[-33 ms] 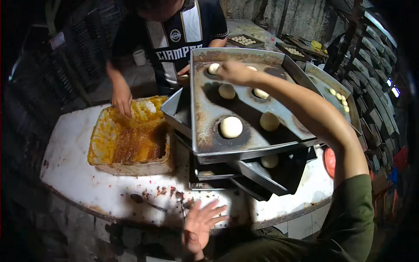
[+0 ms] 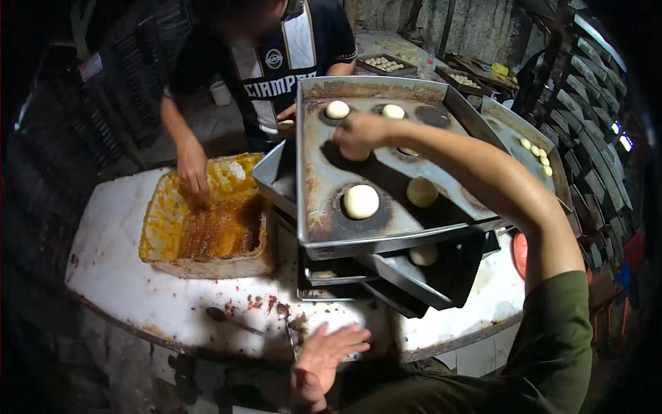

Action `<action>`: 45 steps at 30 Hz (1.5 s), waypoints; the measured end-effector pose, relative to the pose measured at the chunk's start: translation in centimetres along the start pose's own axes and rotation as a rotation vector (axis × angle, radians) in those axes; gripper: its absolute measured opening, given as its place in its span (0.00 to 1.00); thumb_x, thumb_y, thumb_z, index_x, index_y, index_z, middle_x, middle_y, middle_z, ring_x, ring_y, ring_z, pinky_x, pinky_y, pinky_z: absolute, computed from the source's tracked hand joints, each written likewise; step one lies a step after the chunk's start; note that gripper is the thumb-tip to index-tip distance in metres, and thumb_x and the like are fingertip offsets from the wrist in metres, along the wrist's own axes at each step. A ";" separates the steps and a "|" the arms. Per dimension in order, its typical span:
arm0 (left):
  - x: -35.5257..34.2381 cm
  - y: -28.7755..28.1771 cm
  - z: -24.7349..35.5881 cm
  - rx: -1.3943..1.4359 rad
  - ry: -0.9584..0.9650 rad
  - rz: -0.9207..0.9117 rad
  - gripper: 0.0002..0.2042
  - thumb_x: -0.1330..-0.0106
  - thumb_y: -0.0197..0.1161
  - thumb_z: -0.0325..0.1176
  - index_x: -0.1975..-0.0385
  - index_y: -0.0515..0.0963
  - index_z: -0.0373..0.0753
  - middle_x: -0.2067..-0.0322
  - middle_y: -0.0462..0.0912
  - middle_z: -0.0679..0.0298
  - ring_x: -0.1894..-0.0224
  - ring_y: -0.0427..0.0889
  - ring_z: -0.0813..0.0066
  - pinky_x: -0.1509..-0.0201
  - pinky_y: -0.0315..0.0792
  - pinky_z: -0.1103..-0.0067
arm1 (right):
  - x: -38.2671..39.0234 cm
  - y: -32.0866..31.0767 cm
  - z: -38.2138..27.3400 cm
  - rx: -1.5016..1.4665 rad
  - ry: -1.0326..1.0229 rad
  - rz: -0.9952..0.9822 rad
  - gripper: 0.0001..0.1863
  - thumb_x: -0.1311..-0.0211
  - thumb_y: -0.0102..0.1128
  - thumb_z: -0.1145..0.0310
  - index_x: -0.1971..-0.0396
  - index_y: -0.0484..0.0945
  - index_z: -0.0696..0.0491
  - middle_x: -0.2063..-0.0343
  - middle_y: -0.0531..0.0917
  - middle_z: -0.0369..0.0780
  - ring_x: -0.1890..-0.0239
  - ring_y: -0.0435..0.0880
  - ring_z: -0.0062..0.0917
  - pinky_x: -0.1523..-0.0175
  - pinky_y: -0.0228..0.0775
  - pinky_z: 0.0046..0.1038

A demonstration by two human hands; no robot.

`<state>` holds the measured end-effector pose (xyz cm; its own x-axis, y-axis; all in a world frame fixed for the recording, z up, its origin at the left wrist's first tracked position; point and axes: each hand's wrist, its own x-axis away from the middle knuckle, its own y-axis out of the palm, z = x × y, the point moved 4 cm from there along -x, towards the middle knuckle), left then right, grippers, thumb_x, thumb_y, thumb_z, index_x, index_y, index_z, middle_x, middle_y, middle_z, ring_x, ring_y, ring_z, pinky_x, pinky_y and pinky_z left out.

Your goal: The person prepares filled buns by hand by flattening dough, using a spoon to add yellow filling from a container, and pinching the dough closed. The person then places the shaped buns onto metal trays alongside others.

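Observation:
A large metal baking tray (image 2: 318, 162) with scorched patches lies on top of a stack, carrying several pale dough balls (image 2: 361, 201). My right hand (image 2: 361, 135) reaches across it from the right, its fingers curled down over the middle-left ball and mostly hiding it. My left hand (image 2: 331, 359), open with fingers spread and nothing in it, hovers by the table's near edge. Close to it lie a spoon (image 2: 285, 321) and a dark spoon (image 2: 216, 314) among brown crumbs.
More trays (image 2: 414, 276) are stacked crookedly underneath. Left of them stands a tub (image 2: 207, 266) smeared with brown-orange paste, with a co-worker's hand (image 2: 193, 171) inside. A side tray (image 2: 507, 124) holds small dough pieces; trays of dough balls (image 2: 386, 65) sit at the back.
My right hand has come nearer, from the far-left dough ball to the middle-left one. My left hand has shifted slightly right. The co-worker's hand has dipped lower into the tub.

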<state>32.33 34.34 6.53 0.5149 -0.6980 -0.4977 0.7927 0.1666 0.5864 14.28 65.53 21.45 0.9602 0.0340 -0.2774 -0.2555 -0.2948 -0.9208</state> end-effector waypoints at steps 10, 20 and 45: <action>-1.8 8.3 -13.8 0.015 -0.229 -0.071 0.34 0.37 0.52 0.47 0.38 0.49 0.31 0.43 0.60 0.39 0.40 0.59 0.43 0.39 0.53 0.51 | 14.8 -21.7 16.7 0.441 -0.110 0.439 0.21 0.38 0.51 0.54 0.75 0.75 0.60 0.81 0.78 0.45 0.78 0.76 0.35 0.69 0.68 0.34; 0.9 16.5 -25.9 -0.101 -0.427 0.439 0.36 0.40 0.57 0.45 0.40 0.52 0.27 0.42 0.59 0.40 0.36 0.54 0.52 0.34 0.46 0.57 | 49.0 -17.8 52.3 0.566 0.495 -0.462 0.23 0.54 0.45 0.81 0.53 0.70 0.56 0.63 0.79 0.49 0.57 0.78 0.42 0.54 0.70 0.37; 20.1 17.6 -13.7 -0.201 0.054 0.813 0.19 0.31 0.43 0.30 0.42 0.58 0.30 0.44 0.63 0.46 0.44 0.67 0.54 0.39 0.61 0.63 | 51.1 9.1 -21.1 -0.473 -0.460 -0.195 0.16 0.48 0.58 0.68 0.58 0.73 0.57 0.59 0.70 0.48 0.55 0.71 0.40 0.52 0.66 0.36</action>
<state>61.06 32.75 -1.92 0.9619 -0.2735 -0.0022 0.2085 0.7279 0.6533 63.38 44.48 4.73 0.8110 0.5000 -0.3038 0.0940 -0.6238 -0.7759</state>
